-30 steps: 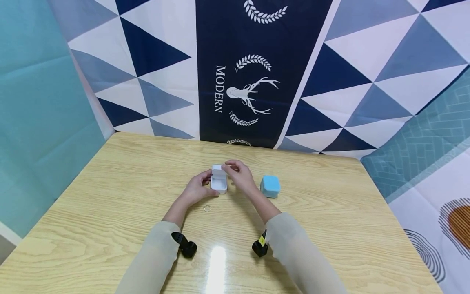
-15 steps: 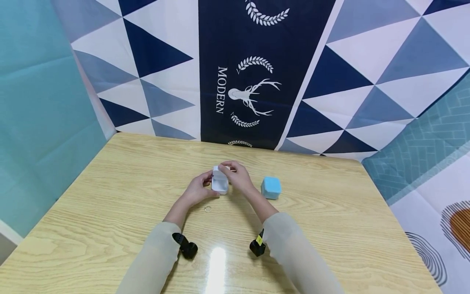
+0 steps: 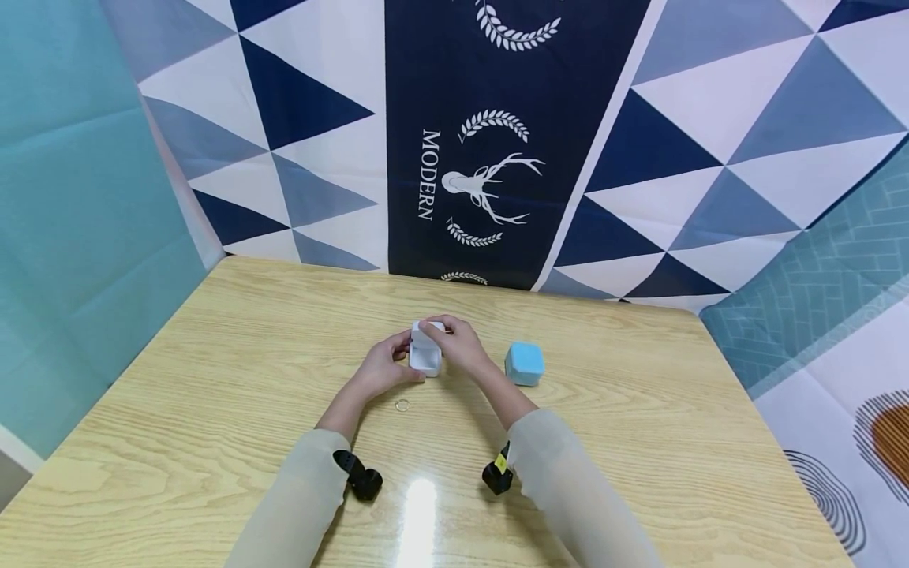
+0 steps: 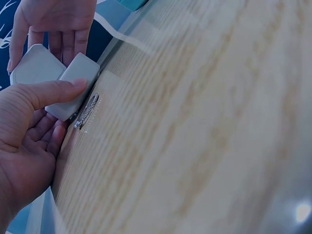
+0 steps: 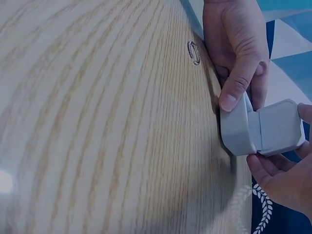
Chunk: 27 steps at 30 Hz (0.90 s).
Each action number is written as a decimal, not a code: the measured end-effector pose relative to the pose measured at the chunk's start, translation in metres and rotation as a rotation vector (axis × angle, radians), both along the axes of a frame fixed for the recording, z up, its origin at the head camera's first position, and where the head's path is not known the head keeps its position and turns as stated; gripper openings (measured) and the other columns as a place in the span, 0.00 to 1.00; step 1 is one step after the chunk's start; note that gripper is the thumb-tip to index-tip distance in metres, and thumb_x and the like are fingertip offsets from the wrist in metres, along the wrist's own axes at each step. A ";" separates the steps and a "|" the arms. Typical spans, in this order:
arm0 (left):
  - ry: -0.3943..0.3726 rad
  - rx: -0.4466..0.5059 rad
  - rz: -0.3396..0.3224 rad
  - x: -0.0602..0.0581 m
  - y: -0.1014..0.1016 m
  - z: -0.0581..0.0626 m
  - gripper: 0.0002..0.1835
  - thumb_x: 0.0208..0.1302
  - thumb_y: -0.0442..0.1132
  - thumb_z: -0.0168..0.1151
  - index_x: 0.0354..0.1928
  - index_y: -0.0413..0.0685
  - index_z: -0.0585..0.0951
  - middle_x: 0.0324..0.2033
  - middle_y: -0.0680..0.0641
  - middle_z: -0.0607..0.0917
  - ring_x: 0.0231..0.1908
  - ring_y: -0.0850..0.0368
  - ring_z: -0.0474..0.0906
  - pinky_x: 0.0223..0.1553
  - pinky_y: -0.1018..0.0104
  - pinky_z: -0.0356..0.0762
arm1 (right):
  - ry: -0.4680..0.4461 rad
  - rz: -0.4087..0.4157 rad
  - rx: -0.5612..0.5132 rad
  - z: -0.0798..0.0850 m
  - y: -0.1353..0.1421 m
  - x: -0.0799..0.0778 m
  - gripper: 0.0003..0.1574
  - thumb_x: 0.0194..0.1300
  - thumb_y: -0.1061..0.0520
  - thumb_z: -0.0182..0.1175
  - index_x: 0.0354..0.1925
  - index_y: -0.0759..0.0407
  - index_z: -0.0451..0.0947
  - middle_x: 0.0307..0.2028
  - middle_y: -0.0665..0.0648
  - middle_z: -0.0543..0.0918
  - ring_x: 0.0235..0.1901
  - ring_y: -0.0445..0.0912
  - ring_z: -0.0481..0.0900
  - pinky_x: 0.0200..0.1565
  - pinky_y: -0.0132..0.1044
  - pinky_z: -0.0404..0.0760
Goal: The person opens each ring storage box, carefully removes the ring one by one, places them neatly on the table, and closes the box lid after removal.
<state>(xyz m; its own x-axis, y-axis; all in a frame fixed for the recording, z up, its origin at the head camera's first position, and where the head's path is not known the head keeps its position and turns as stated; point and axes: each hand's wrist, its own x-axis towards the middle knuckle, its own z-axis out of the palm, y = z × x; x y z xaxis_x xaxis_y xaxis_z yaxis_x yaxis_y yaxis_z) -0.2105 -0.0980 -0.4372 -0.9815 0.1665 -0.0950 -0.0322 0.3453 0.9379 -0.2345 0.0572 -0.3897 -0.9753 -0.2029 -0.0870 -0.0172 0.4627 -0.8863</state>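
Observation:
A small white ring box (image 3: 425, 363) stands on the table with its lid raised, the open side facing me. My left hand (image 3: 381, 369) grips the base from the left, its thumb (image 4: 63, 92) across the front wall. My right hand (image 3: 460, 347) pinches the raised lid (image 5: 280, 126) from the right, thumb on the lid's inner face and other fingers behind it. A ring (image 4: 88, 111) with a sparkling band lies on the table just in front of the box; neither hand touches it.
A light-blue rounded cube (image 3: 525, 364) sits on the wooden table (image 3: 625, 442) to the right of my right hand. Patterned cloth (image 3: 319, 134) hangs behind the table's far edge. Black wrist cameras (image 3: 366, 483) are strapped to both sleeves.
My right thumb has moved left across the raised lid, and the fingers now grip it more fully. The left hand, box and ring hold their places; the view has shifted slightly.

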 end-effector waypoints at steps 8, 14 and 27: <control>-0.011 -0.002 -0.002 0.002 -0.001 0.002 0.44 0.47 0.33 0.72 0.68 0.45 0.63 0.60 0.43 0.73 0.60 0.49 0.70 0.64 0.57 0.66 | 0.010 0.039 -0.020 -0.002 0.003 -0.002 0.22 0.65 0.45 0.57 0.51 0.57 0.79 0.48 0.57 0.82 0.48 0.47 0.76 0.52 0.39 0.73; -0.008 0.004 -0.005 0.001 -0.001 0.002 0.44 0.47 0.32 0.72 0.68 0.46 0.63 0.61 0.44 0.74 0.60 0.48 0.70 0.63 0.56 0.66 | 0.006 0.047 -0.042 -0.004 0.004 -0.003 0.21 0.65 0.46 0.57 0.50 0.57 0.80 0.48 0.57 0.82 0.47 0.47 0.76 0.48 0.35 0.72; 0.011 -0.006 -0.008 0.000 -0.001 0.002 0.45 0.46 0.33 0.73 0.68 0.45 0.63 0.59 0.43 0.75 0.59 0.48 0.71 0.62 0.56 0.68 | 0.045 0.034 -0.071 -0.006 0.005 0.001 0.21 0.64 0.49 0.59 0.50 0.60 0.79 0.46 0.59 0.83 0.41 0.43 0.76 0.40 0.29 0.72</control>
